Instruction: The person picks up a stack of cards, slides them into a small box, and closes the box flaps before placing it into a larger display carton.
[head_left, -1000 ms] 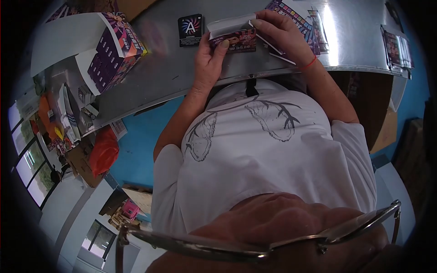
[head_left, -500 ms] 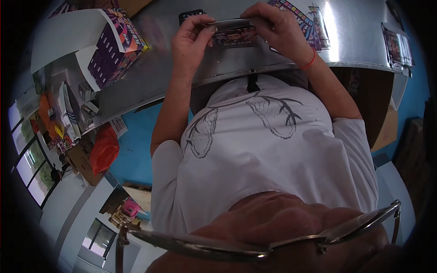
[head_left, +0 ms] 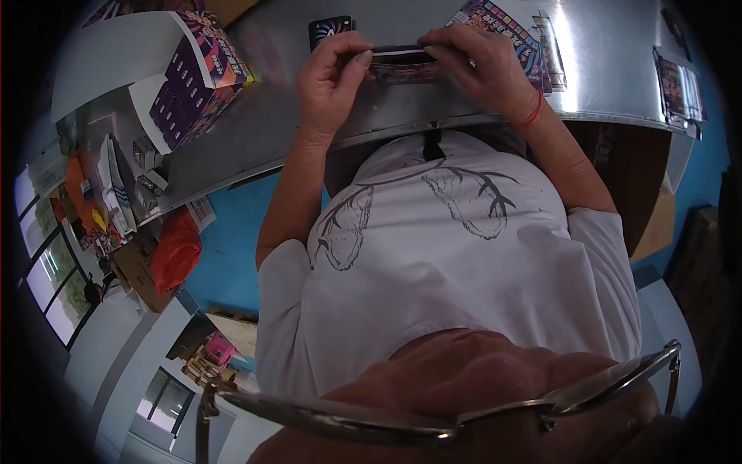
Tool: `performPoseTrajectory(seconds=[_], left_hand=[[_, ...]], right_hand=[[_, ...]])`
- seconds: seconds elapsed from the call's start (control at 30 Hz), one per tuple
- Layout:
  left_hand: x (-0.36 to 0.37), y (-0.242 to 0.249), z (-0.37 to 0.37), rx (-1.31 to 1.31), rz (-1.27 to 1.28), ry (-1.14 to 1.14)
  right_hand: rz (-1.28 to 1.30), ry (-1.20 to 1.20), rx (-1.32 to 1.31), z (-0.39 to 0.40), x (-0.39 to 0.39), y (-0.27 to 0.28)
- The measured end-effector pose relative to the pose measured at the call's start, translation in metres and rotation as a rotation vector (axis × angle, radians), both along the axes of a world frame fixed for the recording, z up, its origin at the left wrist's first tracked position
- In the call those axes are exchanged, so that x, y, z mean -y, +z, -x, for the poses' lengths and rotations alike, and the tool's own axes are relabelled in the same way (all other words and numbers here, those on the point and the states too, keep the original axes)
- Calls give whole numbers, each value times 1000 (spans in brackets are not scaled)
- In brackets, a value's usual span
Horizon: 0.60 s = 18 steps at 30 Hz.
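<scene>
Both of my hands meet at a small dark printed box (head_left: 403, 72) above the metal table. The fingertips of my left hand (head_left: 334, 81) pinch its left end, and those of my right hand (head_left: 481, 69) pinch its right end. A dark gap shows below the box's pale upper edge; what is inside cannot be made out. A black card or packet (head_left: 331, 31) with a bright swirl lies just beyond my left hand. Colourful printed sheets (head_left: 506, 31) lie beside and partly behind my right hand.
A purple patterned carton (head_left: 189, 97) with white flaps stands on the metal table (head_left: 255, 139) at left. Clear-wrapped packs (head_left: 680, 89) lie at the right end. Below the table are a red bag (head_left: 176, 251) and a brown cardboard box (head_left: 653, 220).
The box has tilted, so its purple and white top edge and dark gap now show. My hands have shifted slightly right and down, uncovering more of the black packet.
</scene>
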<state>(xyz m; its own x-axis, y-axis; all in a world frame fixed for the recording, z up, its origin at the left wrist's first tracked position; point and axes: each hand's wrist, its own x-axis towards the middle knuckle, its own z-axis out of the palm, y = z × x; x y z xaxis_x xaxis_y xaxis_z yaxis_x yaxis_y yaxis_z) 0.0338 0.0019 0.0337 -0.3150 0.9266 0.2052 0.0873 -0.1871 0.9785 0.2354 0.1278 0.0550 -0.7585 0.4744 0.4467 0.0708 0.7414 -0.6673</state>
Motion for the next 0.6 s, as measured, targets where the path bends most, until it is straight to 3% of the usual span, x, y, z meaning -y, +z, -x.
performPoseTrajectory(seconds=[0.17, 0.23, 0.47, 0.6], left_hand=[[-1, -2, 0, -48, -49, 7], [0, -4, 1, -200, -76, 4], [0, -6, -2, -176, -99, 17], [-1, -5, -1, -404, -158, -8]], right_hand=[[-125, -10, -18, -2, 2, -9], [-163, -13, -28, -3, 3, -12], [-215, -29, 4, -7, 3, -15], [-285, -31, 9, -12, 3, -17]])
